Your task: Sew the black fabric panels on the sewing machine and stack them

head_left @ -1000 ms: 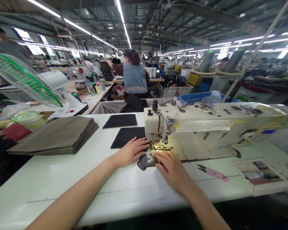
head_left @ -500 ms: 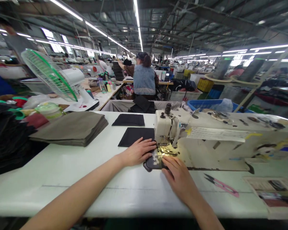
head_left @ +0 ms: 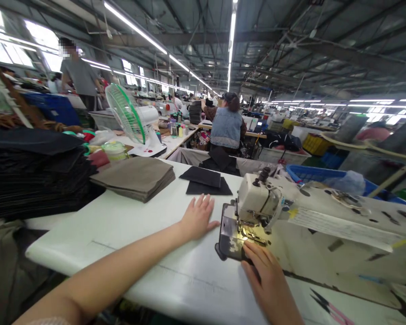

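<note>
My left hand lies flat on the pale table, fingers spread, just in front of two dark fabric pieces. The upper dark fabric piece partly covers the lower dark fabric piece. At the front edge of the sewing machine's lit needle plate rests my right hand. Its fingers are stretched out and fairly close together, with nothing seen in them. Pink-handled thread snips lie to the right of that hand, partly cut off by the frame's bottom edge.
A stack of olive-grey fabric pieces sits on the table's left side, beside a tall pile of black fabric. A green-rimmed fan stands behind. Beyond the machine is a blue basket. A person in a denim vest sits ahead.
My left hand has moved away from the needle area to the open table on the left. The farther dark piece now overlaps the nearer one. The camera view has turned left.
</note>
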Tool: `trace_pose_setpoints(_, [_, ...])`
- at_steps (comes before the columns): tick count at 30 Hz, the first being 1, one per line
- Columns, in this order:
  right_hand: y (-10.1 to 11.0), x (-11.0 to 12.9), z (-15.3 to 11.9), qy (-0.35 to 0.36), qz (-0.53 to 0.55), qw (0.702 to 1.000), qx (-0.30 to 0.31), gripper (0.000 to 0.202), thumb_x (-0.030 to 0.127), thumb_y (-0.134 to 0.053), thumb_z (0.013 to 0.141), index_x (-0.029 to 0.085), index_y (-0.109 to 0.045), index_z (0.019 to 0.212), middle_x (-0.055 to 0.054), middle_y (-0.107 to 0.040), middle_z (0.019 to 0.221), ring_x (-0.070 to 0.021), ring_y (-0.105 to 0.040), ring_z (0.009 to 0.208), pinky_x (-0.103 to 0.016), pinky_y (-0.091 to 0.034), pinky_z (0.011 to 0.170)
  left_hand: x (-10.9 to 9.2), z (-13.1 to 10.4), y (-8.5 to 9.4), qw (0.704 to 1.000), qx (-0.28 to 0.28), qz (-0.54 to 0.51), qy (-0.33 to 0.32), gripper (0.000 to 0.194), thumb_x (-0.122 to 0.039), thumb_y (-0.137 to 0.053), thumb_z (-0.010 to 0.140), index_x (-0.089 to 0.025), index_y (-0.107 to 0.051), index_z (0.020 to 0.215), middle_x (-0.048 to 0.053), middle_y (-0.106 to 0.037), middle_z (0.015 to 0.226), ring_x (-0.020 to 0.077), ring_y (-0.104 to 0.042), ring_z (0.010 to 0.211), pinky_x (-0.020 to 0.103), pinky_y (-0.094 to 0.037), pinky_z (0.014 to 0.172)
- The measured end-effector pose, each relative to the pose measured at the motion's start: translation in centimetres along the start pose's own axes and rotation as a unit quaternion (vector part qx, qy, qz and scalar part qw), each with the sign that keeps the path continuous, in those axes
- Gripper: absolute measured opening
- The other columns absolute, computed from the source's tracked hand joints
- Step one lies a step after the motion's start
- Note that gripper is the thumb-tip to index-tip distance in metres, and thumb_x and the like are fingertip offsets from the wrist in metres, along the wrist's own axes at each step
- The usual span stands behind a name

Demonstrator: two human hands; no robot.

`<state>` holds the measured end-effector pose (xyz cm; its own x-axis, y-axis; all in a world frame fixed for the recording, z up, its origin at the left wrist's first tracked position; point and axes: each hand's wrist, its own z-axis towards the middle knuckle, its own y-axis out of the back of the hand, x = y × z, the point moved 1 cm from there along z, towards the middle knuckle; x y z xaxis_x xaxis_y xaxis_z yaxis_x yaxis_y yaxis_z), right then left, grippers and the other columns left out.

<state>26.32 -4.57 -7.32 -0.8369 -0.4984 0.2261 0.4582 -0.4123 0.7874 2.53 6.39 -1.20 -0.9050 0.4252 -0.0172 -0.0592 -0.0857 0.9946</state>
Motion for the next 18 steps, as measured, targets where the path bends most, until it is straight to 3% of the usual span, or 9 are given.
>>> trace_pose_setpoints(2, [-0.1, -0.4, -0.1, 0.03, -0.01, 0.999, -0.018, 0.032, 0.032, -0.053, 0.099, 0.021, -0.062, 0.126, -0.008, -0.071, 0.124, -0.0256, -0.067, 0.113, -0.043, -0.057, 0.093, 0.9, 0.7, 0.1, 0.999, 0.008, 0.007, 0.035, 0.072, -0.055, -0.057, 0.094, -0.008, -0.043, 0.147, 0.025, -0.045, 0.15, 0.0404, -0.04, 0.139, 0.055, -0.035, 0.11])
trace_pose_setpoints(5, [-0.4, -1.3, -0.3, 0.079, -0.024, 0.996, -0.032, 0.033, 0.035, -0.055, 0.098, 0.02, -0.062, 0.127, -0.008, -0.071, 0.123, -0.0245, -0.068, 0.111, -0.039, -0.059, 0.091, 3.5, 0.9, 1.7, 0.998, 0.008, 0.018, 0.061, 0.048, -0.042, -0.054, 0.098, -0.016, -0.055, 0.139, 0.016, -0.058, 0.139, 0.0308, -0.052, 0.13, 0.044, -0.04, 0.109])
trace_pose_setpoints(7, [-0.6, -1.8, -0.4, 0.104, -0.033, 0.993, -0.036, 0.035, 0.036, -0.056, 0.097, 0.02, -0.062, 0.127, -0.008, -0.071, 0.124, -0.0241, -0.069, 0.11, -0.037, -0.059, 0.091, 6.4, 0.4, 3.5, 0.994, 0.005, 0.033, 0.105, 0.029, -0.027, -0.05, 0.1, -0.016, -0.066, 0.121, 0.014, -0.066, 0.124, 0.0271, -0.059, 0.119, 0.039, -0.045, 0.103])
trace_pose_setpoints(9, [-0.8, -2.1, -0.4, 0.118, -0.039, 0.991, -0.05, 0.034, 0.037, -0.056, 0.097, 0.02, -0.062, 0.126, -0.008, -0.072, 0.122, -0.0241, -0.07, 0.108, -0.036, -0.059, 0.089, 10.1, -0.7, 5.5, 0.982, -0.004, 0.053, 0.179, 0.028, -0.014, -0.044, 0.099, -0.01, -0.07, 0.109, 0.019, -0.065, 0.118, 0.0301, -0.06, 0.117, 0.043, -0.048, 0.099])
trace_pose_setpoints(11, [-1.0, -2.1, -0.3, 0.128, -0.041, 0.989, -0.067, 0.034, 0.039, -0.055, 0.098, 0.02, -0.063, 0.124, -0.008, -0.073, 0.119, -0.0242, -0.071, 0.105, -0.036, -0.06, 0.087, 14.1, -1.7, 7.1, 0.966, -0.005, 0.064, 0.251, 0.025, -0.016, -0.046, 0.1, -0.006, -0.067, 0.11, 0.022, -0.063, 0.119, 0.0329, -0.06, 0.116, 0.048, -0.051, 0.094])
trace_pose_setpoints(14, [-1.1, -2.0, -0.1, 0.131, -0.048, 0.987, -0.075, 0.035, 0.041, -0.054, 0.098, 0.019, -0.063, 0.123, -0.009, -0.074, 0.117, -0.0242, -0.072, 0.103, -0.036, -0.06, 0.086, 18.7, -2.6, 8.2, 0.959, 0.027, 0.045, 0.279, 0.025, -0.029, -0.061, 0.098, -0.013, -0.064, 0.117, 0.011, -0.065, 0.119, 0.0247, -0.064, 0.107, 0.046, -0.054, 0.092])
trace_pose_setpoints(18, [-1.2, -2.2, -0.3, 0.131, -0.047, 0.988, -0.064, 0.036, 0.042, -0.054, 0.098, 0.02, -0.063, 0.124, -0.008, -0.074, 0.118, -0.0242, -0.072, 0.104, -0.036, -0.059, 0.088, 20.9, -2.1, 7.8, 0.962, 0.045, -0.008, 0.271, 0.031, -0.034, -0.063, 0.097, -0.016, -0.062, 0.122, 0.009, -0.063, 0.123, 0.023, -0.065, 0.106, 0.044, -0.056, 0.09])
